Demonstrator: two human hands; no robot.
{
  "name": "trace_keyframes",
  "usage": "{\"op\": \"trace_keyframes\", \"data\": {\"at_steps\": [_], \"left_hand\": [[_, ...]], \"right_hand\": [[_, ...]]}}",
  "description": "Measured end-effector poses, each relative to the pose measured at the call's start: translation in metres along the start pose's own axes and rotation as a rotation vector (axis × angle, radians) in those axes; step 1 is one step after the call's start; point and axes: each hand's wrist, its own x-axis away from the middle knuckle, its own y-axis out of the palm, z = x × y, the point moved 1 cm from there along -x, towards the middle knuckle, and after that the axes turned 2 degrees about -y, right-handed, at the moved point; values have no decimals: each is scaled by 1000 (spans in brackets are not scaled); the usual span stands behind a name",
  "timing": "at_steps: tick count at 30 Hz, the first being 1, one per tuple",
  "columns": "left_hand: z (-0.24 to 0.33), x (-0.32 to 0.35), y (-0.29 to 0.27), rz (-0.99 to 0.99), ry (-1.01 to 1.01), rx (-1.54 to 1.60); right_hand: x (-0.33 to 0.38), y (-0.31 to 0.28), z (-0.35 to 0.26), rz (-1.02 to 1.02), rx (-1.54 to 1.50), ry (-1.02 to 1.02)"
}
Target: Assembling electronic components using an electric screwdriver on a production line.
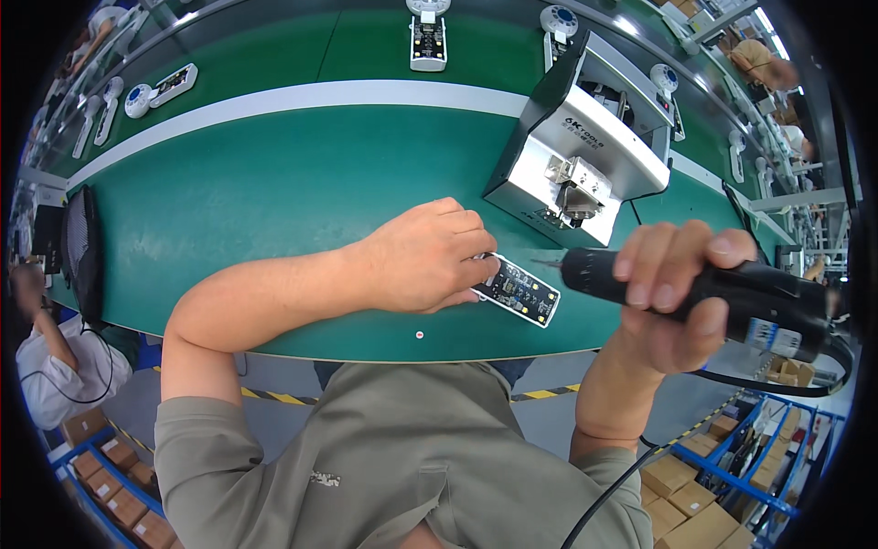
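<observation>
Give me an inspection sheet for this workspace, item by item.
Surface: green worktop with a curved near edge.
Job's things: white-cased circuit board; black powered screwdriver; silver-and-black machine behind them.
Clutter: small white-and-red dot near the front edge; black mesh item at the left end.
Hands: left hand holds the board's left end; right hand grips the screwdriver, tip pointing left.
Cables: black cable passes the right sleeve.
Surroundings: white devices beyond the worktop; cardboard boxes at lower right.
</observation>
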Motion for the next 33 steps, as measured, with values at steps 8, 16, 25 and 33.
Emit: {"op": "trace_keyframes", "data": {"at_steps": [8, 16, 25, 33], "left_hand": [[-4, -5, 11, 79, 23, -22], [-5, -5, 10, 92, 27, -29], [-5, 1, 4, 59, 25, 2], [-3, -1, 2, 37, 7, 17]], "right_hand": [[14, -3, 22, 19, 35, 120], [12, -1, 25, 19, 30, 130], [6, 13, 25, 46, 52, 202], [-2, 11, 16, 66, 44, 161]]}}
